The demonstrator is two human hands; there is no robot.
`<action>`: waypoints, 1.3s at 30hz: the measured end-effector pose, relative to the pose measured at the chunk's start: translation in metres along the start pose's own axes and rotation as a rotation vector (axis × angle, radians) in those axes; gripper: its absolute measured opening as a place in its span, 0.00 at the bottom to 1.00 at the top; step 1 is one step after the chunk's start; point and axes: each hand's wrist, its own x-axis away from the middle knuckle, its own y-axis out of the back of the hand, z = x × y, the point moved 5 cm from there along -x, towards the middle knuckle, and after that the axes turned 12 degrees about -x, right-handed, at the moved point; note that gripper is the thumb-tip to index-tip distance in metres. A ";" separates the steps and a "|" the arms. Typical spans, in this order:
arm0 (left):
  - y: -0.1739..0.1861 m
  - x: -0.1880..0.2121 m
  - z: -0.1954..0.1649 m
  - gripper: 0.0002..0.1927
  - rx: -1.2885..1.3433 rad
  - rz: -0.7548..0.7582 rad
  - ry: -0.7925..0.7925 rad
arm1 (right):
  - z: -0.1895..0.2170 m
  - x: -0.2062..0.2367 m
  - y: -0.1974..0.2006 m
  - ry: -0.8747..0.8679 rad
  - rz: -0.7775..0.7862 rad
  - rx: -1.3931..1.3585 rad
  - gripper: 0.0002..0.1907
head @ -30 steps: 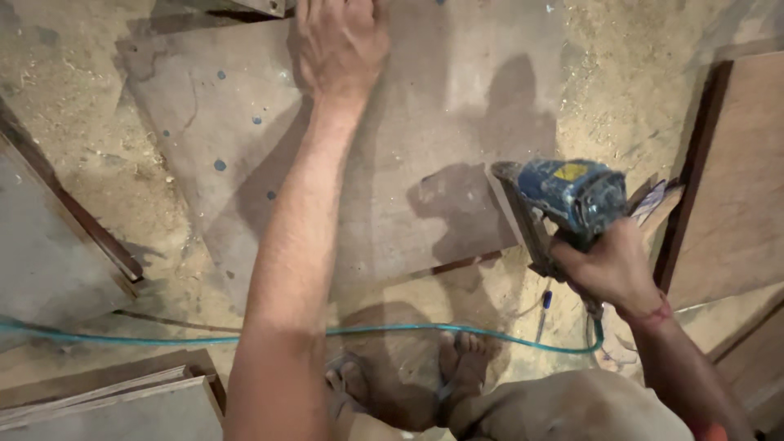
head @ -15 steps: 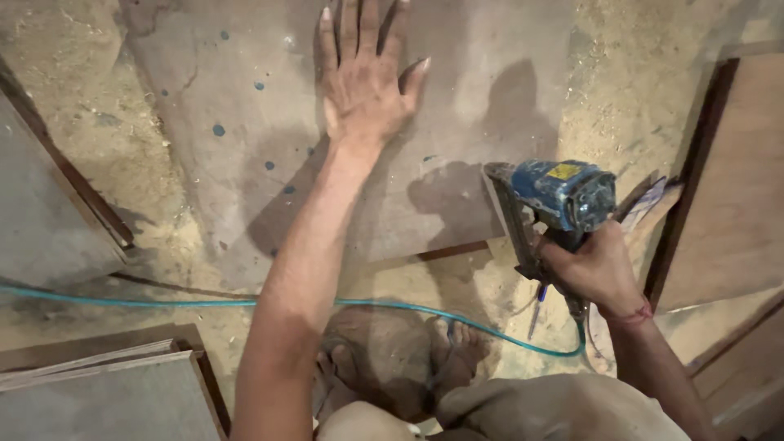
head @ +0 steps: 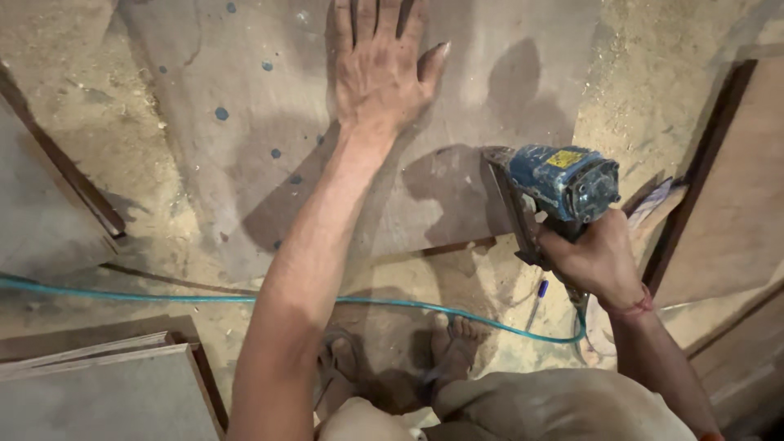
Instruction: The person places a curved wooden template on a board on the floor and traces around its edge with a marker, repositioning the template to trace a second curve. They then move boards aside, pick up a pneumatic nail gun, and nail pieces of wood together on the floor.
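Pressing flat with fingers spread, the left hand (head: pixel 382 69) rests on a dusty plywood sheet (head: pixel 490 73) on the sawdust-covered floor (head: pixel 98 122); the right hand (head: pixel 596 261) grips a blue nail gun (head: pixel 559 184) at the sheet's near edge, its teal hose (head: pixel 163 296) trailing left

— Any packages, signs or screens here?
— None. Just one small yellow label (head: pixel 564 158), roughly rectangular, stuck on top of the blue nail gun (head: pixel 559 184) at the right, tilted slightly. Its print is too small to make out.
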 end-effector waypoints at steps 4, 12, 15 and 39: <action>0.005 0.001 0.000 0.32 0.001 -0.104 -0.017 | -0.001 0.015 0.009 0.147 -0.019 -0.059 0.14; 0.008 0.005 -0.003 0.31 0.016 -0.109 -0.019 | -0.051 0.054 0.029 -0.051 -0.122 -0.307 0.21; 0.009 0.005 -0.003 0.31 -0.002 -0.168 -0.039 | -0.065 0.058 0.024 -0.002 -0.103 -0.291 0.20; 0.023 0.070 -0.008 0.33 -0.039 -0.013 -0.032 | -0.073 0.077 -0.003 0.006 -0.029 -0.442 0.21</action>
